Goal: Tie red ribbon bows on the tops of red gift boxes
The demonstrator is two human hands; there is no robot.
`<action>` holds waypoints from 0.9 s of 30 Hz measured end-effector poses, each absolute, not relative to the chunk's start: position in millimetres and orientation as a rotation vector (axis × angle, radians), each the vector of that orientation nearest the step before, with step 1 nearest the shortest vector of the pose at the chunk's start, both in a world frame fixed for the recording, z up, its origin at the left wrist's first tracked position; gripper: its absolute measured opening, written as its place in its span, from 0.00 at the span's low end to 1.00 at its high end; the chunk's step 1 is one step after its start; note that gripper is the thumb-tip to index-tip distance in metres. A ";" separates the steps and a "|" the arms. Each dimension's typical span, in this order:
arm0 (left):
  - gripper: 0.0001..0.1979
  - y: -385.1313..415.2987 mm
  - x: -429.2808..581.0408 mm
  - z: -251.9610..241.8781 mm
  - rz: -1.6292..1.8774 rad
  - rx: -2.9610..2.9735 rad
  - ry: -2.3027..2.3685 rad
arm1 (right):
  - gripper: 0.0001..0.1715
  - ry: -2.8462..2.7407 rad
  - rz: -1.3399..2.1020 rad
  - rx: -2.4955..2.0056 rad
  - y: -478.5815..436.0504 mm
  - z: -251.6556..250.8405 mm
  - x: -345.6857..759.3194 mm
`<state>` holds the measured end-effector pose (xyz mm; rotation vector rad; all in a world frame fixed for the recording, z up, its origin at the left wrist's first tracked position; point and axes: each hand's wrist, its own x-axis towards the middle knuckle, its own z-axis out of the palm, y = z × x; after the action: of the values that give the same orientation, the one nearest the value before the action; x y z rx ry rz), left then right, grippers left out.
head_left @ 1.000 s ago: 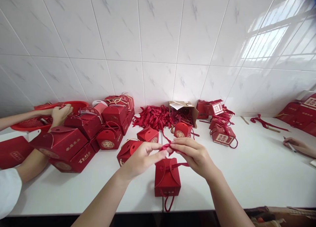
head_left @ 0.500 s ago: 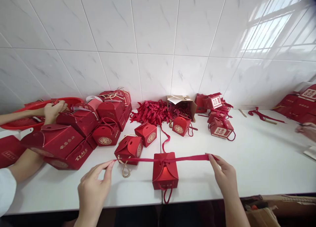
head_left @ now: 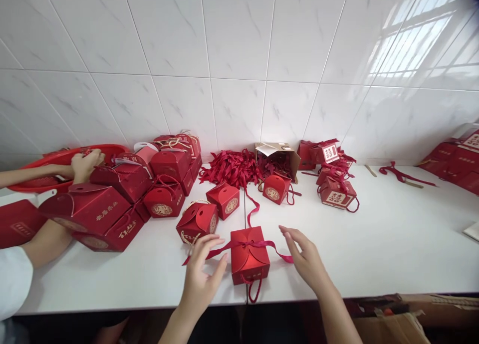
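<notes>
A small red gift box (head_left: 250, 264), knotted with a red ribbon (head_left: 258, 244), was set near the front edge of the desk (head_left: 374, 254). It was flanked by the left hand (head_left: 202, 279) and right hand (head_left: 307, 259), both held open with fingers spread beside the ribbon's loose ends.

box (head_left: 250, 262): small, red, upright, flaps closed, lower centre.
ribbon (head_left: 262, 243): red, knotted over box top, ends trailing both sides.

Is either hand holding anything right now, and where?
Nothing looks gripped: left hand and right hand are open either side of the red box, each by a loose tail of its ribbon.
</notes>
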<state>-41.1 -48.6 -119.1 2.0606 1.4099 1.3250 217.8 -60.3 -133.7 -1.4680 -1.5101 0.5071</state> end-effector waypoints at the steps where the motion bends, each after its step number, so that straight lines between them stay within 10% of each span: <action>1: 0.09 -45.1 -34.6 -121.0 1.301 2.016 1.363 | 0.23 -1.519 0.550 -1.465 -56.5 -131.7 209.4; 27: 0.14 -23.9 -23.6 -132.0 1.061 1.560 1.255 | 0.34 -1.303 0.929 -1.350 -47.5 -143.0 168.3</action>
<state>-23.6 -23.9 -132.0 1.5597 1.2546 1.0608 168.3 -47.5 -143.0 -1.3505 -1.3033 0.9293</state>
